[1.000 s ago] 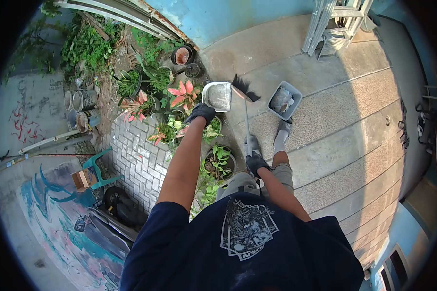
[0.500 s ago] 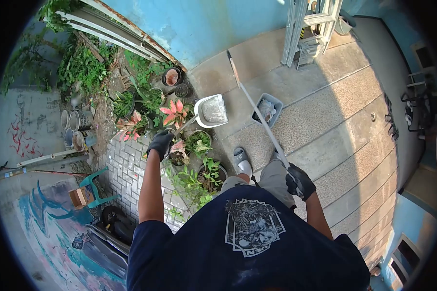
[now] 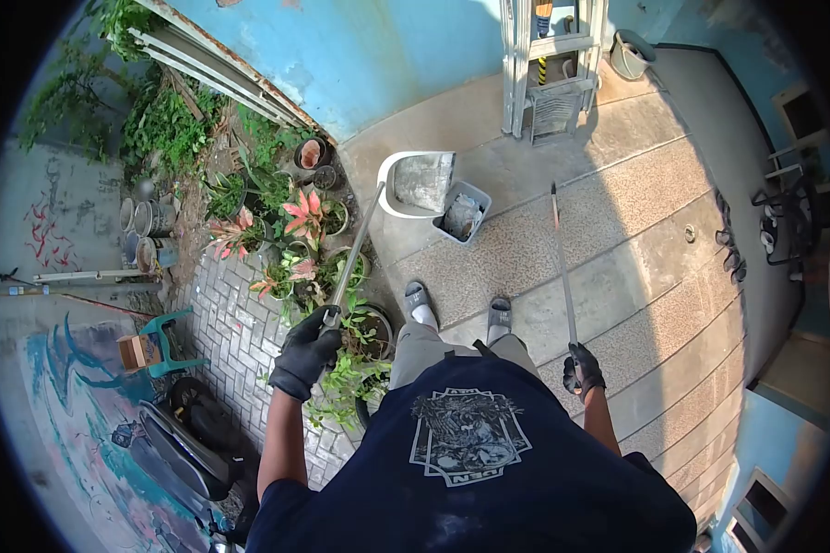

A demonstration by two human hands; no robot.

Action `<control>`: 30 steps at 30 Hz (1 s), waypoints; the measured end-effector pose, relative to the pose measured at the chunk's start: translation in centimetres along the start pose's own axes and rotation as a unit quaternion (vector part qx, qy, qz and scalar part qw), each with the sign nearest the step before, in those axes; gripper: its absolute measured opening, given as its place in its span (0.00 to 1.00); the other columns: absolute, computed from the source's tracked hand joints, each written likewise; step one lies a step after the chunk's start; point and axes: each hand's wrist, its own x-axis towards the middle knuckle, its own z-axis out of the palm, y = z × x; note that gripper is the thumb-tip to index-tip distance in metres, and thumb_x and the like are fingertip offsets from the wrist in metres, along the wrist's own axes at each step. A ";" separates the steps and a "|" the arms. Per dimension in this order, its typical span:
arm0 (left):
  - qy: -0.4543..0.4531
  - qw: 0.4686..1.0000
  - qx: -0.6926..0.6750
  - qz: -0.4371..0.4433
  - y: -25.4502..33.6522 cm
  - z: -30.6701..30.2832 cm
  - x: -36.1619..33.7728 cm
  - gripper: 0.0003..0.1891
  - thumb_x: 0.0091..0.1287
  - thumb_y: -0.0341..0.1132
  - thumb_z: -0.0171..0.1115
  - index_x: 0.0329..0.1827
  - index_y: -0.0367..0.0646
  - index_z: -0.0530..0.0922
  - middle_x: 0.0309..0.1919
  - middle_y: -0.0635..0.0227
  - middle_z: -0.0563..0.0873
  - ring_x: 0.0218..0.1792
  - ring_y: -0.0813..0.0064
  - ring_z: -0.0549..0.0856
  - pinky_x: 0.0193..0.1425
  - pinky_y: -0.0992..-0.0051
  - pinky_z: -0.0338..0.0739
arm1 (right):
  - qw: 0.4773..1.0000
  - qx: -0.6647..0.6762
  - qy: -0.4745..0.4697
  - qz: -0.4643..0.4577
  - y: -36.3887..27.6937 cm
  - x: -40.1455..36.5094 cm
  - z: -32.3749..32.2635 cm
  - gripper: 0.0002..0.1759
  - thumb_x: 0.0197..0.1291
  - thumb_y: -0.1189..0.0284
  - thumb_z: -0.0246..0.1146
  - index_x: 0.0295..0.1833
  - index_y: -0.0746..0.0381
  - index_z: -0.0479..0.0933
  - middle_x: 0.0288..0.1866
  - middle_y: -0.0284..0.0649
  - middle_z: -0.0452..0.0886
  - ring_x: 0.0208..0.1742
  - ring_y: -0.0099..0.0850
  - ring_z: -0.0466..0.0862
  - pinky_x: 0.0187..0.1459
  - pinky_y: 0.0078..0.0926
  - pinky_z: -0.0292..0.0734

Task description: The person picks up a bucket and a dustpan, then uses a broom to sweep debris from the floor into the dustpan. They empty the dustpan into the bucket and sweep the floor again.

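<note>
My left hand point(image 3: 306, 354), in a black glove, is closed around the long metal handle of a white dustpan point(image 3: 420, 182). The pan's scuffed, greyish inside faces up, and its right edge overlaps a small grey bin point(image 3: 485, 216). Some whitish and dark litter point(image 3: 464, 214) lies inside that bin. Out to the right, my right hand point(image 3: 583, 370), gloved too, grips the upper end of a broom point(image 3: 564, 267). Its pole points away from me, and the narrow, dark-tipped head appears edge-on above the paving.
Potted plants point(image 3: 306, 217) with pink and green leaves line the left side. A folding ladder point(image 3: 551, 46) leans by the blue wall point(image 3: 387, 55), beside a grey bucket point(image 3: 631, 57). Lower left are a teal plastic chair point(image 3: 168, 346) and a motorcycle point(image 3: 189, 452).
The dustpan has moved away from the plants to the bin's edge. My right hand has swung the broom from over the bin out to the right. My view has shifted slightly.
</note>
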 end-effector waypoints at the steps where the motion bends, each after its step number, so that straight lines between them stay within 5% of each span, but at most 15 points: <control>1: 0.002 1.000 0.029 -0.001 -0.1 2.9 -0.5 0.24 0.64 0.31 0.61 0.65 0.41 0.75 0.29 0.71 0.81 0.22 0.82 0.78 0.26 0.78 0.73 | 1.000 0.002 -0.002 -0.002 1.2 0.3 -2.6 0.16 0.65 0.53 0.62 0.31 0.43 0.63 0.13 0.24 0.60 0.08 0.23 0.59 0.11 0.23 0.54; 3: 0.022 0.985 0.150 0.079 -2.7 7.7 0.0 0.23 0.62 0.34 0.60 0.62 0.40 0.77 0.36 0.61 0.86 0.31 0.69 0.85 0.37 0.70 0.80 | 0.998 0.035 0.004 0.061 3.3 1.0 -7.7 0.11 0.67 0.57 0.61 0.38 0.44 0.65 0.16 0.25 0.61 0.10 0.22 0.59 0.12 0.23 0.55; 5: 0.064 0.921 0.332 0.195 -4.8 12.7 0.2 0.24 0.61 0.38 0.58 0.60 0.41 0.78 0.48 0.47 0.85 0.50 0.47 0.84 0.56 0.57 0.77 | 0.994 -0.006 0.073 0.086 4.6 0.0 -10.2 0.14 0.67 0.56 0.60 0.35 0.45 0.62 0.15 0.25 0.61 0.09 0.22 0.59 0.11 0.24 0.54; 6: 0.061 0.918 0.352 0.173 -5.0 15.2 -0.3 0.24 0.60 0.37 0.58 0.61 0.42 0.78 0.48 0.48 0.85 0.49 0.47 0.84 0.56 0.56 0.77 | 0.993 -0.017 0.061 0.097 5.1 -0.3 -11.5 0.18 0.69 0.56 0.57 0.28 0.47 0.62 0.14 0.25 0.60 0.09 0.22 0.57 0.11 0.24 0.50; 9: 0.078 0.899 0.369 0.222 -11.6 21.1 0.9 0.22 0.61 0.33 0.56 0.60 0.40 0.77 0.46 0.45 0.85 0.48 0.44 0.84 0.55 0.54 0.77 | 0.991 -0.075 0.101 0.045 8.4 1.1 -16.0 0.15 0.68 0.54 0.58 0.34 0.49 0.65 0.17 0.29 0.65 0.12 0.23 0.63 0.13 0.24 0.55; 11: 0.070 0.893 0.382 0.227 -16.9 23.3 2.2 0.27 0.58 0.30 0.57 0.65 0.39 0.72 0.42 0.44 0.85 0.46 0.44 0.85 0.55 0.55 0.77 | 0.983 -0.132 0.116 0.046 10.1 2.4 -19.6 0.14 0.67 0.53 0.60 0.36 0.50 0.70 0.18 0.30 0.68 0.11 0.23 0.62 0.13 0.24 0.56; 15: 0.101 0.936 0.263 0.212 -21.2 25.6 3.3 0.32 0.59 0.29 0.60 0.70 0.41 0.65 0.36 0.51 0.85 0.38 0.52 0.86 0.48 0.59 0.81 | 0.978 -0.179 0.103 0.043 15.8 9.6 -27.7 0.20 0.64 0.52 0.62 0.50 0.54 0.78 0.34 0.39 0.79 0.26 0.29 0.76 0.26 0.34 0.70; 16: 0.018 0.981 0.183 0.059 -19.9 25.4 3.4 0.32 0.60 0.29 0.62 0.69 0.40 0.64 0.34 0.55 0.84 0.34 0.58 0.86 0.42 0.61 0.82 | 0.978 -0.173 0.096 0.058 15.5 9.3 -27.7 0.21 0.64 0.51 0.62 0.52 0.55 0.78 0.37 0.40 0.79 0.31 0.30 0.77 0.30 0.35 0.72; 18: -0.125 0.971 -0.088 -0.185 -19.4 25.0 4.7 0.26 0.60 0.30 0.66 0.61 0.38 0.67 0.29 0.61 0.83 0.23 0.71 0.83 0.25 0.66 0.79 | 0.979 -0.167 0.089 0.075 15.2 9.5 -27.7 0.23 0.64 0.50 0.61 0.54 0.56 0.78 0.41 0.42 0.79 0.36 0.31 0.79 0.33 0.37 0.73; 21: -0.192 0.935 -0.226 -0.197 -19.3 25.0 5.2 0.19 0.60 0.29 0.65 0.52 0.38 0.69 0.26 0.61 0.81 0.21 0.72 0.81 0.22 0.67 0.76 | 0.991 -0.103 0.058 0.068 14.9 10.9 -28.4 0.21 0.64 0.49 0.61 0.50 0.54 0.78 0.34 0.39 0.79 0.29 0.31 0.78 0.29 0.35 0.72; 22: -0.094 0.985 -0.048 -0.136 -19.0 25.6 4.5 0.15 0.60 0.29 0.62 0.49 0.36 0.71 0.24 0.61 0.80 0.19 0.71 0.80 0.21 0.68 0.75 | 0.986 -0.117 0.047 0.106 14.4 11.4 -28.6 0.20 0.64 0.48 0.60 0.48 0.53 0.78 0.30 0.39 0.79 0.25 0.31 0.77 0.27 0.35 0.71; 25: -0.034 0.993 0.043 -0.106 -18.7 26.1 2.5 0.21 0.60 0.33 0.60 0.57 0.36 0.73 0.27 0.61 0.82 0.23 0.72 0.81 0.25 0.69 0.77 | 0.973 -0.173 0.018 0.149 13.4 11.7 -29.1 0.18 0.65 0.48 0.59 0.46 0.51 0.78 0.24 0.36 0.78 0.18 0.30 0.73 0.22 0.33 0.67; 30: -0.056 0.977 0.201 -0.031 -25.3 25.9 5.0 0.24 0.61 0.36 0.58 0.59 0.36 0.69 0.27 0.59 0.82 0.24 0.68 0.83 0.26 0.66 0.78 | 0.970 -0.198 0.056 0.129 11.7 8.5 -25.8 0.17 0.66 0.48 0.58 0.43 0.49 0.78 0.18 0.31 0.74 0.10 0.25 0.65 0.14 0.28 0.58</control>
